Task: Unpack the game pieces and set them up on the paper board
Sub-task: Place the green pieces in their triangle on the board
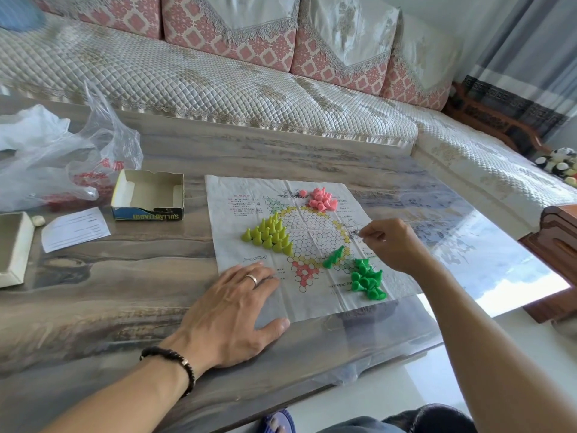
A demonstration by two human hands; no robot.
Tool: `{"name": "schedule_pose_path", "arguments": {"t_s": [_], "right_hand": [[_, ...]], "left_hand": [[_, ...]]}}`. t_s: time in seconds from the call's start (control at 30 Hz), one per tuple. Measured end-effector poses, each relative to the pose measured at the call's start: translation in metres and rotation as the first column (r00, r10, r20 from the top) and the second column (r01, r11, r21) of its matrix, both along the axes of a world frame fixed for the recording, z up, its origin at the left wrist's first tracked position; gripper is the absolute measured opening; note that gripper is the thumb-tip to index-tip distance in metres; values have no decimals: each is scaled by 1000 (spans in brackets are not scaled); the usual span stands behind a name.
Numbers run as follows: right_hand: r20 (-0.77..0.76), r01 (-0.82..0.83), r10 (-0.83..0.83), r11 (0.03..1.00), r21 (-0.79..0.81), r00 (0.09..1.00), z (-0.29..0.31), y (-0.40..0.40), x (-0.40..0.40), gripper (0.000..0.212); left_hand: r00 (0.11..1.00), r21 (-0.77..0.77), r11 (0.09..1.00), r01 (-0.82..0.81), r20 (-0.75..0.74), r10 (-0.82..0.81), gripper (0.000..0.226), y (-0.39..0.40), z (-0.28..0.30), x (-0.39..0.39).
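- I see my left hand (pixel 232 310) lying flat, fingers spread, on the near left corner of the paper board (pixel 315 220); a ring sits on one finger and a dark beaded bracelet (pixel 175 360) on the wrist.
- My right hand (pixel 392 243) hovers over the board's right edge, fingertips drawn together in a pinch on something thin and clear; I cannot tell what it is.
- The board lies on the wooden table (pixel 140 276), printed with a hexagon-cell ring, yellow band and coloured corners; its red and black writing is too small to read.
- Yellow-green pieces (pixel 270 234): one upright cluster at the board's left, roughly twenty cones; I cannot count them exactly.
- Pink pieces (pixel 321 200): one loose heap at the far side, with one pink piece just left of it, apart.
- Green pieces: a short upright row (pixel 334 257) of about four on the board's near right field, and a tumbled heap (pixel 367 281) just beyond it at the near right.
- One open cardboard box (pixel 148 195) left of the board; its side reads, upside down, something like "SULIAOTIAOQI".
- One paper slip (pixel 75 228) with faint print lies nearer left.
- A second box tray (pixel 12 248) sits at the left edge, a small white lump beside it.
- Clear plastic bags (pixel 62 157) with red print lie at far left.
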State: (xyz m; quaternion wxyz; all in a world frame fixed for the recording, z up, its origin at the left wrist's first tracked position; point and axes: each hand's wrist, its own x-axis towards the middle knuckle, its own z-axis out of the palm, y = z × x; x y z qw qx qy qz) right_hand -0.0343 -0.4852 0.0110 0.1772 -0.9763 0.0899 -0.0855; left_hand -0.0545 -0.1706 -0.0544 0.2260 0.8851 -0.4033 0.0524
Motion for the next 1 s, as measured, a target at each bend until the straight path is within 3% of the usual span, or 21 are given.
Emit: {"name": "schedule_pose_path", "arguments": {"t_s": [0.17,0.53,0.8,1.0], "right_hand": [[-192,-63,51,996,-60,980,-7,-9,-13,12],[-239,-7,-16,996,-94,971,-19,-9,-9,11],[-46,57,-58,998,-13,997,-20,0,-1,25],[15,50,-51,996,68,999,-22,8,8,5]], "left_hand": [[1000,0,1000,-10,-10,10,72,0,-1,0],[1000,5,1000,-7,-17,7,73,0,-3,2],[1000,10,1000,-17,-13,17,72,0,-3,2],[1000,20,1000,-24,-15,24,72,0,-5,3]]}}
